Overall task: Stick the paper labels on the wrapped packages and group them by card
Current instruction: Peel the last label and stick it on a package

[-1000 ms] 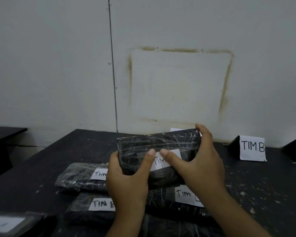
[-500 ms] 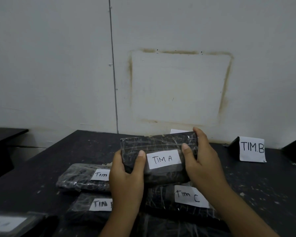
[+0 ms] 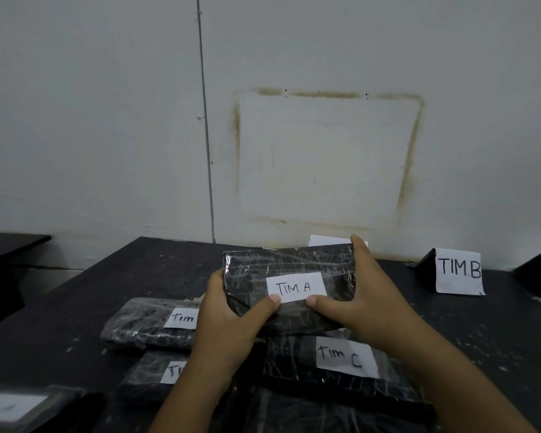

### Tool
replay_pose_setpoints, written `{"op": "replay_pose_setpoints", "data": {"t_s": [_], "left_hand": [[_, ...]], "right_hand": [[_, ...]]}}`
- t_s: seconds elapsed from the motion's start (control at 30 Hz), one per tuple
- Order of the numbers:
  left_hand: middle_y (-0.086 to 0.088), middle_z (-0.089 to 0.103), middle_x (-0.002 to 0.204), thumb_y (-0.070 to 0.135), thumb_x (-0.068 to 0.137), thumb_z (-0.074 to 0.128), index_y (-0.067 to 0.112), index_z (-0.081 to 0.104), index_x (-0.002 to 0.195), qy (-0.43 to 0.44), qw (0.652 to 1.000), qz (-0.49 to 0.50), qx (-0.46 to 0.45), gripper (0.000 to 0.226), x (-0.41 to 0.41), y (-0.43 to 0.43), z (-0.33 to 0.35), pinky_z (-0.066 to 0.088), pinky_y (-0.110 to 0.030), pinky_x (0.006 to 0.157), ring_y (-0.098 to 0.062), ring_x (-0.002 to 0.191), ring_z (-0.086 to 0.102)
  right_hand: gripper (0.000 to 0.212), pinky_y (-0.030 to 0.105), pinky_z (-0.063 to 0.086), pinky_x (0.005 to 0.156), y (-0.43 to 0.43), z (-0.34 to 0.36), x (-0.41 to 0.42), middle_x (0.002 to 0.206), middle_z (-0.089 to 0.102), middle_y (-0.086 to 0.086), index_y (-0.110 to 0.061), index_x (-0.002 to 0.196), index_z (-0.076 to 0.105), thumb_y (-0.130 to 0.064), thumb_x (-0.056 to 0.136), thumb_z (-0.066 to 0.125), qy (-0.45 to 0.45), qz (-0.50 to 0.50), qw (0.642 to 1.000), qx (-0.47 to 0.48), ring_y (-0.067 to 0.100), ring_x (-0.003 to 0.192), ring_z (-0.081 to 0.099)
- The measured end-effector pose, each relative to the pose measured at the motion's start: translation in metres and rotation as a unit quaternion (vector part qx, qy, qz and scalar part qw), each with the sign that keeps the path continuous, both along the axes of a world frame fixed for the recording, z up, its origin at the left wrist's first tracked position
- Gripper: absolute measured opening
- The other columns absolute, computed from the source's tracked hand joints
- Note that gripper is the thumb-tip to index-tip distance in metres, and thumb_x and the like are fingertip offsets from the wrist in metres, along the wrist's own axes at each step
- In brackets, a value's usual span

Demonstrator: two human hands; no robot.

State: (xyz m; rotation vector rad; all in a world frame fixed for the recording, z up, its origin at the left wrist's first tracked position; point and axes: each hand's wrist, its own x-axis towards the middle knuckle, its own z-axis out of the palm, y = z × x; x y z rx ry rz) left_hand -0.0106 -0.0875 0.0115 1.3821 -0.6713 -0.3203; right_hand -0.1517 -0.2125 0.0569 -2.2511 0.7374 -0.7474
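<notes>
While hands (image 3: 228, 326) (image 3: 369, 304) grip its ends, the package (image 3: 281, 262) spans left-right.

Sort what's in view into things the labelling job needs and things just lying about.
Job: TIM A package gripped by left hand and right hand; TIM A label; TIM C package; TIM B card.
Lying about: side table; stained wall patch.

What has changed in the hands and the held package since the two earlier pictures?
Both thumbs moved: from the middle of the TIM A label, out to its sides, then down to its lower edge, where they rest now. The left hand and right hand kept gripping the wrapped package by its ends. The TIM C package and TIM B card stayed put.
</notes>
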Motion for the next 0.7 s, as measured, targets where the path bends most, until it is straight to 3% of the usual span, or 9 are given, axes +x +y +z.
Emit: {"op": "replay_pose_setpoints", "data": {"t_s": [0.17,0.23,0.3,0.4,0.43,0.5,0.6,0.7], "left_hand": [[0.006,0.070,0.095,0.019,0.073,0.071,0.032,0.054,0.110,-0.014,1.000,0.001,0.016,0.042,0.001,-0.001,0.001,0.057,-0.041,0.078,-0.014,0.087,0.067],[0.010,0.071,0.090,0.018,0.074,0.068,0.032,0.054,0.110,-0.010,1.000,-0.014,0.010,0.041,0.001,0.001,0.002,0.057,-0.037,0.076,-0.011,0.084,0.068],[0.011,0.071,0.096,0.026,0.071,0.075,0.033,0.053,0.113,-0.007,1.000,-0.026,-0.007,0.048,-0.001,0.004,0.003,0.056,-0.037,0.079,-0.010,0.089,0.068],[0.018,0.070,0.099,0.052,0.048,0.088,0.037,0.052,0.112,-0.032,0.999,-0.031,-0.019,0.074,-0.009,0.004,0.006,0.056,-0.022,0.072,-0.001,0.089,0.067],[0.022,0.069,0.098,0.052,0.044,0.089,0.037,0.051,0.111,-0.046,0.998,-0.026,-0.021,0.078,-0.011,0.003,0.005,0.054,-0.016,0.067,0.003,0.087,0.067],[0.027,0.067,0.098,0.043,0.048,0.088,0.038,0.050,0.109,-0.069,0.997,-0.013,-0.019,0.073,-0.013,0.002,0.003,0.050,-0.008,0.063,0.006,0.086,0.065],[0.027,0.067,0.095,0.023,0.061,0.086,0.041,0.049,0.105,-0.070,0.997,-0.018,-0.007,0.060,-0.011,0.000,-0.002,0.052,-0.011,0.062,0.005,0.085,0.065],[0.019,0.070,0.094,0.017,0.067,0.082,0.041,0.049,0.106,-0.049,0.999,-0.017,0.002,0.057,-0.009,-0.001,-0.004,0.056,-0.021,0.066,0.003,0.083,0.066]], "right_hand": [[0.100,0.004,0.032,0.090,-0.009,0.005,-0.010,0.144,0.024,-0.016,-0.028,0.149,-0.009,-0.023,0.084,0.066,0.012,0.043,0.998,0.045,0.003,0.123,0.032],[0.094,0.013,0.037,0.094,-0.009,0.005,-0.011,0.149,0.017,-0.016,-0.031,0.148,-0.011,-0.018,0.087,0.060,0.009,0.049,0.998,0.049,0.008,0.128,0.034],[0.092,0.028,0.042,0.097,-0.005,0.005,-0.010,0.156,0.007,-0.014,-0.032,0.147,-0.013,-0.020,0.088,0.056,0.002,0.039,0.998,0.041,0.026,0.134,0.035],[0.109,0.034,0.034,0.104,0.003,0.005,-0.005,0.158,0.007,-0.009,-0.033,0.147,-0.012,-0.056,0.074,0.064,0.006,-0.018,1.000,-0.006,0.019,0.140,0.025],[0.120,0.035,0.033,0.105,0.007,0.004,-0.004,0.158,0.008,-0.008,-0.032,0.147,-0.014,-0.070,0.062,0.062,0.022,-0.045,0.998,-0.031,0.018,0.140,0.024],[0.132,0.037,0.038,0.101,0.011,0.003,-0.001,0.157,0.008,-0.004,-0.031,0.145,-0.017,-0.081,0.048,0.057,0.054,-0.084,0.992,-0.075,0.020,0.137,0.029],[0.135,0.036,0.038,0.101,0.008,0.001,0.001,0.157,0.010,-0.002,-0.029,0.145,-0.017,-0.075,0.050,0.066,0.060,-0.091,0.991,-0.082,0.022,0.136,0.031],[0.128,0.027,0.034,0.098,0.001,0.001,-0.002,0.156,0.009,-0.006,-0.027,0.146,-0.017,-0.054,0.062,0.076,0.047,-0.063,0.995,-0.058,0.019,0.134,0.029]]}}
